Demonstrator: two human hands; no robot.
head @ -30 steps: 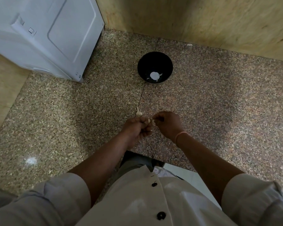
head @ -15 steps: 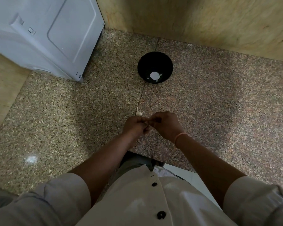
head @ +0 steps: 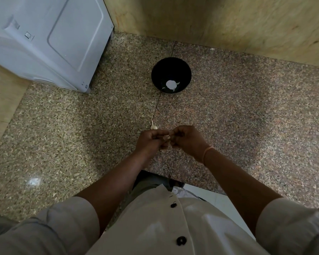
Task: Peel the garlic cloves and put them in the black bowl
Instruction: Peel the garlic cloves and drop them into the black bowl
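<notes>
Right between the two hands, low over the stone, sits a small pale garlic clove (head: 166, 138), mostly hidden, so I can't tell how much skin is on it. The left hand (head: 151, 140) has its fingers curled in tight and pinches the clove from its side, knuckles up. The right hand (head: 188, 138) does the same from the other side, fingertips bunched on the clove, wrist bent a bit inward, with an orange wristband (head: 207, 151) on it. Both forearms come in from the bottom corners and meet in a V. Just beyond the left hand's knuckles, a second clove (head: 153, 126) lies on the speckled granite surface (head: 247, 116), tail pointing away. Farther back, well apart from the hands, is the black bowl (head: 156, 70) with some pale bits (head: 170, 84) at the bottom. A white appliance (head: 53, 37) stands off to the far left.
</notes>
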